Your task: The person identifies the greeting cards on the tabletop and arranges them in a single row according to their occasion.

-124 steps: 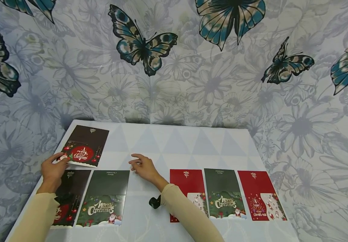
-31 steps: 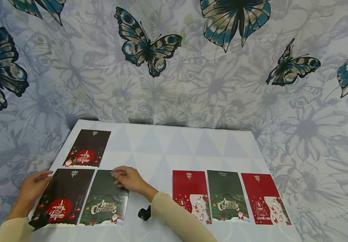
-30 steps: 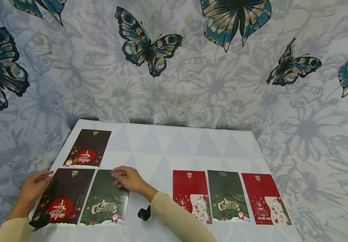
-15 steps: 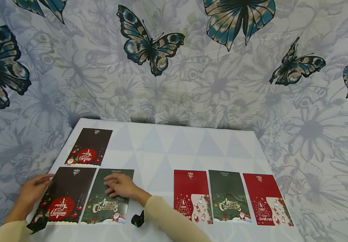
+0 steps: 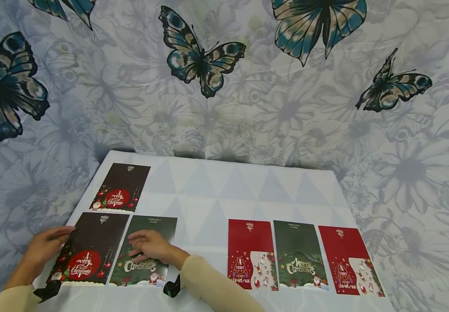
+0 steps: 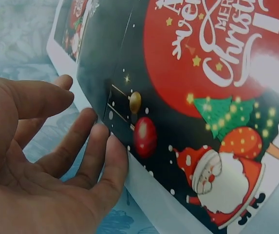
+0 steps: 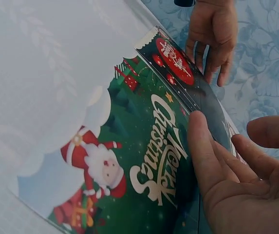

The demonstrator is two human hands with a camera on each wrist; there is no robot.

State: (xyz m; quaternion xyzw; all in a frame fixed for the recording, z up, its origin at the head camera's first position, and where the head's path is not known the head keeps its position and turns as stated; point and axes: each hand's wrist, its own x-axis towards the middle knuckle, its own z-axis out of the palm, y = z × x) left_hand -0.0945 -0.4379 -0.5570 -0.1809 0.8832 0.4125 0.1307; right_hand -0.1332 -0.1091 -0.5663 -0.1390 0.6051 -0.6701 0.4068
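My left hand is at the left edge of a black Christmas card; in the left wrist view its fingertips sit right at the card's edge, with the thumb apart. Over the left green "Merry Christmas" card hovers my right hand, its fingers loosely bent. The right wrist view shows that hand with nothing between thumb and fingers, and the green card lying flat, a Santa at its lower end. A second black card lies behind the first.
On the right side of the white table lie a red card, a green card and another red card in a row. A butterfly-patterned cloth hangs behind the table.
The upper black card, earlier held by the left hand, now lies flat behind the lower one. The left hand came down to the lower black card; the right hand moved left over the green card.
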